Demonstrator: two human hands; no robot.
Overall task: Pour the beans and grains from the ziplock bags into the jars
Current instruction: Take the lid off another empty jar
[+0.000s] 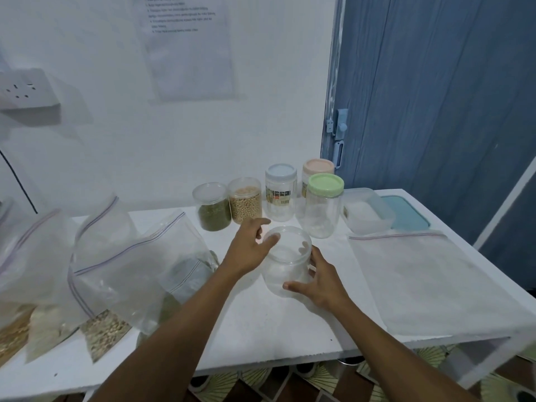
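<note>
An empty clear jar (285, 264) without a lid stands at the middle of the white table (255, 323). My right hand (317, 281) grips its right side, thumb in front and fingers round the back. My left hand (249, 248) is at the jar's left rim with fingers stretched out, touching it. Several ziplock bags (121, 274) with grains and beans in their lower corners lie on the left. An empty flat ziplock bag (429, 274) lies on the right.
Behind stand an open jar of green beans (213, 211), an open jar of tan beans (246, 206), and empty jars with blue (280, 195), pink (317, 166) and green (324, 207) lids. A clear tub (367, 211) and teal lid (406, 211) sit back right.
</note>
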